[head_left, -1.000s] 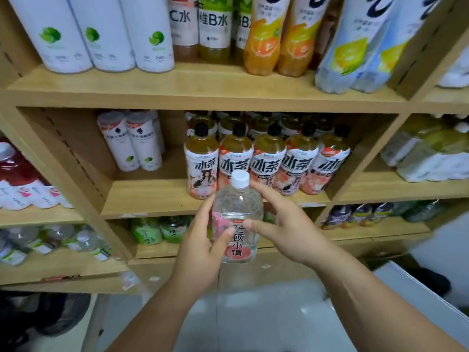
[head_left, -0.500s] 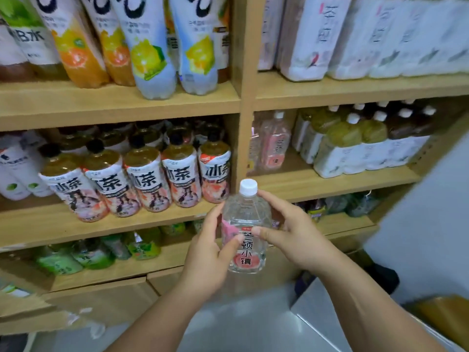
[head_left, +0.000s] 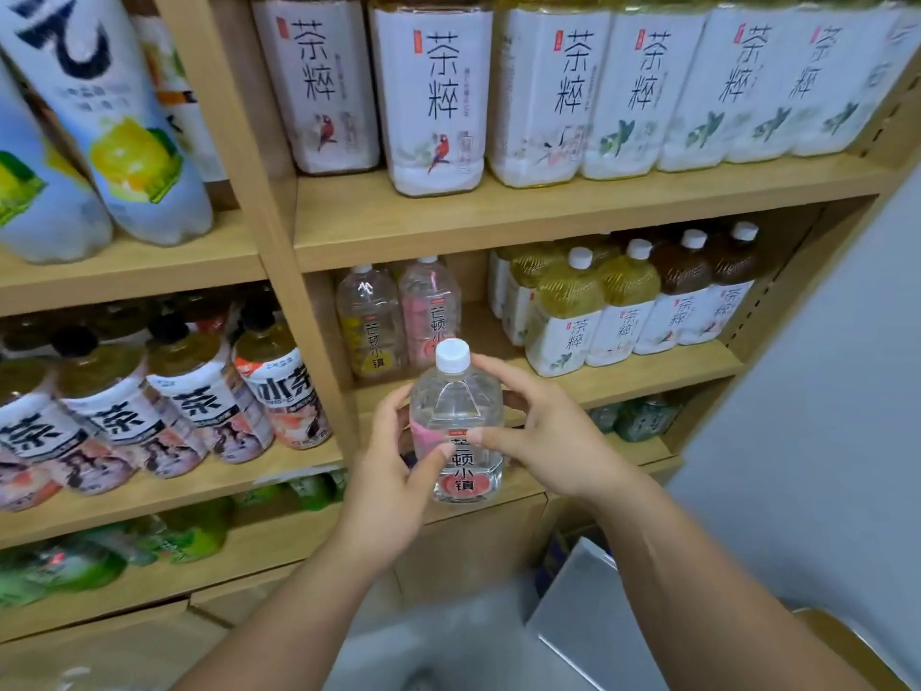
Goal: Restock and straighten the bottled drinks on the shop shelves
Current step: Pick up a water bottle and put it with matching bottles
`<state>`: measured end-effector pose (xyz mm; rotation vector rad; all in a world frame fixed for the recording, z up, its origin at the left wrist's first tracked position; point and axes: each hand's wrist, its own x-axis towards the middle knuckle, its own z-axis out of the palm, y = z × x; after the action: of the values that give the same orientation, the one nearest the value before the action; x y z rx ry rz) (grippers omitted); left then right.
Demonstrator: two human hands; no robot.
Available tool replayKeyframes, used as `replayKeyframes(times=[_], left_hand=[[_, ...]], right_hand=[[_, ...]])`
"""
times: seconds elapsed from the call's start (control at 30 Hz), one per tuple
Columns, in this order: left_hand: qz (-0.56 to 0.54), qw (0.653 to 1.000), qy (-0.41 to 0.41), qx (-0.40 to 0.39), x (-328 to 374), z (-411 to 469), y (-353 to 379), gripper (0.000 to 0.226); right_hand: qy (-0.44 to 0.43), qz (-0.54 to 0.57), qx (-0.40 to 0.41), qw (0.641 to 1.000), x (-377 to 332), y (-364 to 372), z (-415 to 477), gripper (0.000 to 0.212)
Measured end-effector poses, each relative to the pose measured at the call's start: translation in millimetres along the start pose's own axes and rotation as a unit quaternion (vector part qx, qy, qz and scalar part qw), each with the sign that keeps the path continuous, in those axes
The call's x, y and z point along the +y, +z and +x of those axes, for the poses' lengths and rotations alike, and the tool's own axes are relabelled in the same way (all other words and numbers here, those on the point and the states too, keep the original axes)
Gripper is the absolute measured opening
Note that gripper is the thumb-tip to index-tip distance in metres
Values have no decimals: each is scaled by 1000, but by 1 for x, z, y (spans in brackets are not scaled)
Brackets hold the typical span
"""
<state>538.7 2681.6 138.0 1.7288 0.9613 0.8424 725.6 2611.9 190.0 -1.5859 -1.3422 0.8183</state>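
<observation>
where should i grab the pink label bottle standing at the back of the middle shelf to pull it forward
Grip the pink-label bottle around its narrow shoulder just under the cap, coming straight in from the front. It stands upright, with the yellow-label bottle close on one side, so the body leaves little finger room, while the neck is clear. Both the left hand and right hand already hold the clear bottle.

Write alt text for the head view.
Two hands, left and right, hold a clear bottle with a white cap and pink label upright before wooden shelves. Two similar bottles stand on the shelf behind it, beside tea bottles.
</observation>
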Motion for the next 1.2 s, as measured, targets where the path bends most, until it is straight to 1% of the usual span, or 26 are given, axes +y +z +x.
replayKeyframes(times=[0.27,0.47,0.6,0.67,0.8,0.87,0.97,1.03,1.2], left_hand=[[-17,999,-36,-8,-11,52,13,70],[17,998,-58,-15,-25,84,10,70],[54,997,-53,17,-34,100,8,71],[72,996,-49,36,-36,105,8,69],[62,994,-65,55,-34,117,16,59],[55,994,-75,59,-31,122,22,57],[66,991,-93,74,-31,129,28,48],[78,988,-106,87,-32,134,29,45],[103,984,-107,101,-34,142,30,59]], right_hand=[[25,-9,1,1000,25,-8,53,78],[36,-16,-4,999,40,-5,88,77],[37,-12,-15,999,52,-1,107,77],[35,-17,-12,999,56,0,114,74],[24,-30,66,997,72,1,120,56],[21,-23,70,997,78,0,122,52],[28,-13,66,997,86,-4,131,53],[32,-17,47,998,91,-5,139,53],[33,-33,43,998,92,-5,152,67]])
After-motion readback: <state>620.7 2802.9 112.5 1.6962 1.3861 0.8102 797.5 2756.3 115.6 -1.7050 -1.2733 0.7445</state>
